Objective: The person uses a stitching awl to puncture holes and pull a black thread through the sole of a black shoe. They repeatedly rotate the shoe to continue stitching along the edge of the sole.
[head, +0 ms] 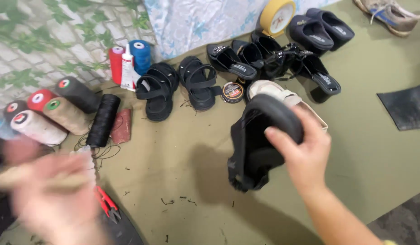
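Right now my right hand (303,156) grips a black sandal (257,145) held up over the olive mat (368,163); left hand (55,195), blurred, clutches a pale stick-like tool (33,179). No repair visible yet.

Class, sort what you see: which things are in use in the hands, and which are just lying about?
In use: black sandal in right hand; blurred pale tool in left hand.

Lying about: thread cones, sandal pair, polish tin, yellow clock, red snips.
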